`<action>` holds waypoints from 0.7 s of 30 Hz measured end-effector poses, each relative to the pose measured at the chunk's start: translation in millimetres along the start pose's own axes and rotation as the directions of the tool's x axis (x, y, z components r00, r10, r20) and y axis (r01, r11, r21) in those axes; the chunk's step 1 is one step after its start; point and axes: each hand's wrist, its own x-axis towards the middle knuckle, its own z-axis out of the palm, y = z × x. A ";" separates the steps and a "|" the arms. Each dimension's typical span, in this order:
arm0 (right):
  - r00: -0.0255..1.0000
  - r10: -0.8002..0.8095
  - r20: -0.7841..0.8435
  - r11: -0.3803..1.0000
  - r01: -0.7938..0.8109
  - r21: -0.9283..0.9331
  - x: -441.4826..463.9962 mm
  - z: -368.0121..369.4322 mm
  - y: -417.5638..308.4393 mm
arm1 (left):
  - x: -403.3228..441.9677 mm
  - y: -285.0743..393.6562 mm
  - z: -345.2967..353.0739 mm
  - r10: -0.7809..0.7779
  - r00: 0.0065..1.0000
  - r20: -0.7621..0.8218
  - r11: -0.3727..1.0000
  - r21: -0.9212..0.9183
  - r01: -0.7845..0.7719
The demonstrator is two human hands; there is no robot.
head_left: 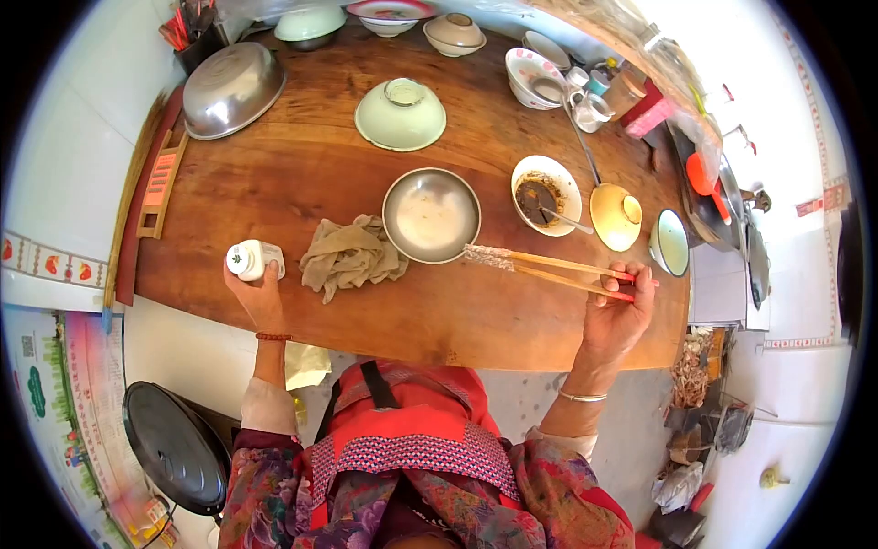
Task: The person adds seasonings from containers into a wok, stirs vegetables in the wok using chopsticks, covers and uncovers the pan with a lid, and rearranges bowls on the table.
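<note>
My left hand (259,291) is closed around a small white bottle (256,260) with a white cap, at the left of the wooden table. In my right hand (621,306) is a pair of chopsticks (558,270) with red ends. Their tips point left and carry some pale, crumbly stuff. Just beyond those tips stands a round metal bowl (432,216) with a whitish film inside. A crumpled tan cloth (349,258) lies between the white bottle and this bowl.
A white bowl (572,197) with dark paste and a spoon sits behind the chopsticks. Upturned green (400,128) and yellow (611,220) bowls are nearby. A steel basin (232,90) rests at the far left; more bowls and jars line the back. A wok (709,183) stands at right.
</note>
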 end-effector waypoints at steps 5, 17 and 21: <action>0.997 -0.063 -0.034 0.998 0.063 -0.007 -7.8 -8.2 -17.8 | -0.8 -0.5 9.3 -0.122 0.988 -0.099 0.989 -0.093 0.113; 0.964 -0.214 -0.160 0.976 0.217 0.004 -2.3 -51.5 -71.7 | -2.6 7.8 1.8 -0.088 0.991 -0.106 0.995 -0.055 0.082; 0.963 -0.221 -0.156 0.972 0.231 0.046 24.2 -82.4 -104.8 | 0.7 73.8 29.2 0.052 0.998 0.032 0.998 -0.031 -0.051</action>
